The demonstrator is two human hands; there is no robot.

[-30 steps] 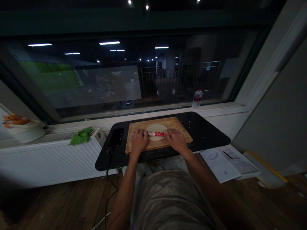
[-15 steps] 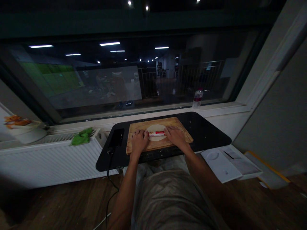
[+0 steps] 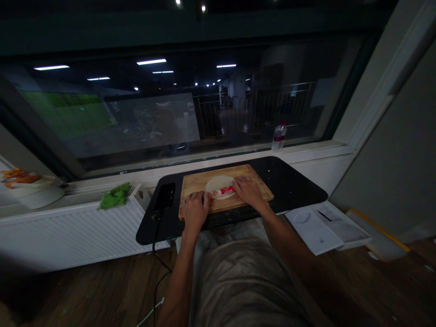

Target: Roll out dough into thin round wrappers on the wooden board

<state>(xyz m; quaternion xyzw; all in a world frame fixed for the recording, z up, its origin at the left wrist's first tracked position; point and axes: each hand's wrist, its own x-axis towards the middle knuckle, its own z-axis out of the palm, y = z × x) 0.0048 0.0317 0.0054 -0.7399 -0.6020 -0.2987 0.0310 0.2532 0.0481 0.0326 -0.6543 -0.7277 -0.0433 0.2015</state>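
Observation:
A flat round of pale dough lies on a wooden cutting board. Across its near part rests a rolling pin with a red-and-white printed wrap, its right end angled away from me. My left hand is closed over the pin's left end, near the board's front left edge. Over the right end, my right hand is closed too, beside the dough's right edge. The pin's two ends are hidden under my fingers.
The board sits on a black table against the windowsill. A phone with a cable lies left of it. A water bottle stands on the sill. A green cloth lies on the radiator. An open white box is lower right.
The rolling pin has come slightly toward me and turned, its left end now nearer than its right. My left hand has moved nearer with it. The whole view has shifted a little.

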